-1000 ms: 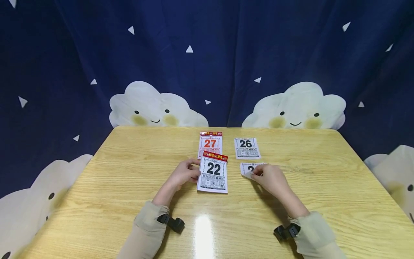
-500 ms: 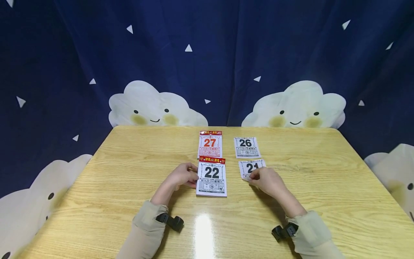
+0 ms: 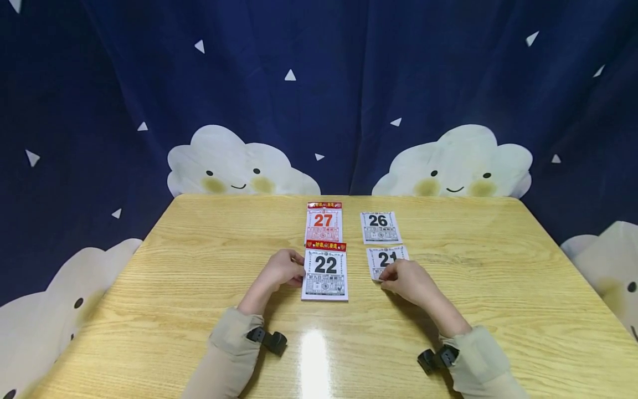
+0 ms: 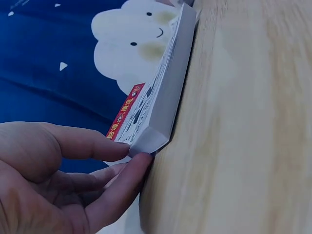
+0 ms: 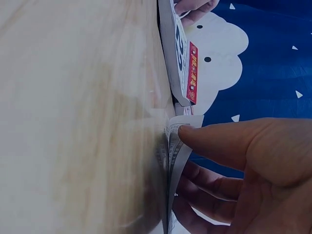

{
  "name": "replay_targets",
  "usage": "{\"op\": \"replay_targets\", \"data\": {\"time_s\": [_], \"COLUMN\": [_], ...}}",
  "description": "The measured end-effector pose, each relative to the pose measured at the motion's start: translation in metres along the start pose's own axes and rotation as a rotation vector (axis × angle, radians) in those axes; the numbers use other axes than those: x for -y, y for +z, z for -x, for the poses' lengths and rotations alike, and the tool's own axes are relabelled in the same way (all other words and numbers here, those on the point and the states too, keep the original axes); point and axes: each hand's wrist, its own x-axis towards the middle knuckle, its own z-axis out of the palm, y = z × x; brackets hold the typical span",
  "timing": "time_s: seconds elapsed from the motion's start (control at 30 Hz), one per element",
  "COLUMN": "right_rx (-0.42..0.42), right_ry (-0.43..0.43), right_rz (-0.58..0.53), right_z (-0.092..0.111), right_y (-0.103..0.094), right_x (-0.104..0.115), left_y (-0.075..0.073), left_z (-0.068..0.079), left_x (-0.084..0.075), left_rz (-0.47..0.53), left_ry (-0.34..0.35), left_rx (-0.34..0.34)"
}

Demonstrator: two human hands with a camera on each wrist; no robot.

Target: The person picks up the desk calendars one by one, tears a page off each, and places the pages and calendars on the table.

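A thick tear-off calendar [image 3: 326,271] showing a black 22 under a red header lies at the table's middle. My left hand [image 3: 284,269] holds its left side, fingertips against the edge of the page block [image 4: 168,105] in the left wrist view. To the right lies a loose calendar sheet [image 3: 377,260] printed 21. My right hand [image 3: 407,281] pinches this sheet near its lower edge, covering part of the print. In the right wrist view the sheet [image 5: 181,156] bends up slightly off the table under the thumb.
Behind the 22 calendar is another tear-off calendar [image 3: 324,223] with a red 27, its lower edge at the nearer one's header. A loose sheet [image 3: 381,228] printed 26 lies beyond the 21 sheet. A blue cloud-patterned curtain [image 3: 339,83] hangs behind the wooden table [image 3: 199,238].
The 22 calendar has straightened and shifted slightly nearer with my left hand. The 21 sheet, folded over under my right fingers before, now lies mostly flat, its number showing.
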Motion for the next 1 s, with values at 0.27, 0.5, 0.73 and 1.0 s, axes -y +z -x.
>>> {"op": "replay_targets", "data": {"time_s": [0.27, 0.5, 0.73, 1.0], "right_rx": [0.013, 0.039, 0.03, 0.01], "right_ry": [0.021, 0.035, -0.023, -0.057], "right_rz": [-0.027, -0.05, -0.046, -0.027], "right_z": [-0.0018, -0.0013, -0.0019, -0.0019], "right_y": [0.0022, 0.0003, -0.0003, -0.005], "right_x": [-0.001, -0.0019, -0.0036, -0.0084], "left_y": [0.0052, 0.0073, 0.0075, 0.0007], "left_z": [-0.003, -0.0019, -0.003, -0.0034], "left_x": [-0.0028, -0.0049, -0.0034, 0.0003], "left_rz": [0.025, 0.03, -0.036, -0.107], "left_ry": [-0.001, -0.008, 0.009, 0.047], "left_rx": [-0.027, -0.028, -0.045, -0.017]}}
